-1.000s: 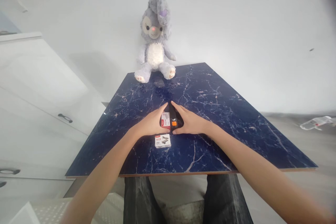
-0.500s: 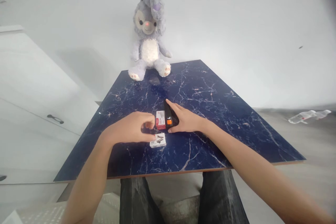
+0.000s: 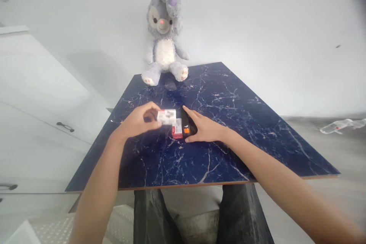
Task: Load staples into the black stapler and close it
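Observation:
My left hand point(image 3: 143, 120) pinches a small white box point(image 3: 167, 116) printed with a dark picture, probably of clips, and holds it up off the table. The box is blurred by motion and overlaps the far end of a red-and-white box point(image 3: 177, 129) lying on the table. Against that box's right side lies a black object with an orange piece point(image 3: 185, 126), which looks like a stapler. My right hand point(image 3: 203, 126) grips it, fingers at its far end and thumb at its near end; the palm hides its right side.
The blue marbled table point(image 3: 217, 160) carries a grey plush rabbit point(image 3: 164, 38), seated at the back against the wall. White drawers point(image 3: 42, 122) with dark handles stand at the left. Clear plastic packaging point(image 3: 341, 126) lies on the floor at the right.
My left hand has lifted the white box off the table and moved it away from me, beside the red-and-white box. My right hand stays on the black stapler. The view has shifted slightly.

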A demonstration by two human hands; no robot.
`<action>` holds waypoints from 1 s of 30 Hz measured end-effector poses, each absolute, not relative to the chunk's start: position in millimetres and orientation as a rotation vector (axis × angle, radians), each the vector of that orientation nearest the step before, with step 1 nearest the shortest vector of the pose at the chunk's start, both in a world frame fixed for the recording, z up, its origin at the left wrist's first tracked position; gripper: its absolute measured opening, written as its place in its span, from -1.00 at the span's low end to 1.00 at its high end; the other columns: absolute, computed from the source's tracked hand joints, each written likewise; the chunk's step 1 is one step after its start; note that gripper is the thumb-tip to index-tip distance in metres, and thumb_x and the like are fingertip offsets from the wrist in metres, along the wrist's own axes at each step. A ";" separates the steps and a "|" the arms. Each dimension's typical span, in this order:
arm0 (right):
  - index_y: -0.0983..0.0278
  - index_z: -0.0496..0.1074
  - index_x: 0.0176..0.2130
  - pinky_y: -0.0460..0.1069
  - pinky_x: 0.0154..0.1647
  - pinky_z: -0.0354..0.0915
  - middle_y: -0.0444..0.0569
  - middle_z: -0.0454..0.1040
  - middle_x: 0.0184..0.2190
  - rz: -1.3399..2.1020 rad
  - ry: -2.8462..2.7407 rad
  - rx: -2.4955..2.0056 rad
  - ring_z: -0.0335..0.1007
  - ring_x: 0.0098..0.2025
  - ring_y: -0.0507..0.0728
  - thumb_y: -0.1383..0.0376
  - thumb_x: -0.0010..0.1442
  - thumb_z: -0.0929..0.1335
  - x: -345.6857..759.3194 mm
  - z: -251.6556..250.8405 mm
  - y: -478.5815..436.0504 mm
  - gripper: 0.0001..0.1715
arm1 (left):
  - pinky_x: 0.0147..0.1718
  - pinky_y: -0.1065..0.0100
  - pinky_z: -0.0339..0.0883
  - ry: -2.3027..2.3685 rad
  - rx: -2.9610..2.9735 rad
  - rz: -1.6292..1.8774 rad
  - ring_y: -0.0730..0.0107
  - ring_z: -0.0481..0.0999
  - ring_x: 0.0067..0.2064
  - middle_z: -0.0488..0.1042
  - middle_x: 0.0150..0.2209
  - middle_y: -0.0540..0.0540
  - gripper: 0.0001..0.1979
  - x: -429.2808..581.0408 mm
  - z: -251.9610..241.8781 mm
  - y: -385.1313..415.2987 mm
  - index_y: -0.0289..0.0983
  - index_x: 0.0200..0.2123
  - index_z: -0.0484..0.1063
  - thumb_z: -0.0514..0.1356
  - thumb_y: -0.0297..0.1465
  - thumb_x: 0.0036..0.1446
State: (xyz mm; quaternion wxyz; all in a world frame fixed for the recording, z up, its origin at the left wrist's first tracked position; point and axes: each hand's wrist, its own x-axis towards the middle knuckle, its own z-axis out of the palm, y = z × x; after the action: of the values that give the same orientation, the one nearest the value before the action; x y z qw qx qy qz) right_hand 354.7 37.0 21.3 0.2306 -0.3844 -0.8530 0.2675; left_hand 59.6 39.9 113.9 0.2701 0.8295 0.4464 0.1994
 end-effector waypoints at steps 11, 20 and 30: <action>0.07 -0.44 0.46 0.27 0.33 0.13 0.14 -0.13 0.46 0.721 -2.343 -1.054 0.00 0.41 0.44 -0.04 -0.01 0.53 354.1 21.9 35.5 0.47 | -0.04 0.17 0.40 1.468 2.384 0.728 0.20 0.56 -0.14 0.62 -0.18 -0.08 -0.75 91.5 34.3 77.3 -0.18 -0.16 0.53 0.18 -0.17 0.25; 0.06 -0.47 0.46 0.29 0.32 0.13 0.14 -0.14 0.46 0.731 -2.343 -1.049 0.00 0.40 0.45 -0.05 -0.01 0.53 353.8 22.0 36.0 0.49 | 0.23 0.09 0.21 1.303 2.412 0.679 0.19 0.39 0.18 0.50 0.14 -0.06 -0.57 90.0 36.6 72.8 -0.18 0.12 0.48 -0.08 -0.20 0.42; 0.08 -0.48 0.46 0.29 0.32 0.14 0.18 -0.11 0.45 0.711 -2.345 -1.062 0.03 0.39 0.44 -0.04 -0.01 0.53 352.4 24.1 34.0 0.49 | 0.32 0.02 0.06 1.140 2.446 0.673 0.14 0.23 0.33 0.28 0.33 -0.12 -0.44 90.1 30.0 68.4 -0.15 0.35 0.19 -0.16 -0.08 0.42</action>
State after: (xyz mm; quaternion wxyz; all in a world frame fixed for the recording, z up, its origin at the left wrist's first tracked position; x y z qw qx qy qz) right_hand 352.4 34.0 24.1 0.2335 -0.3866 -0.8539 0.2587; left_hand 90.1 68.4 30.0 0.1791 0.8652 0.4032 0.2382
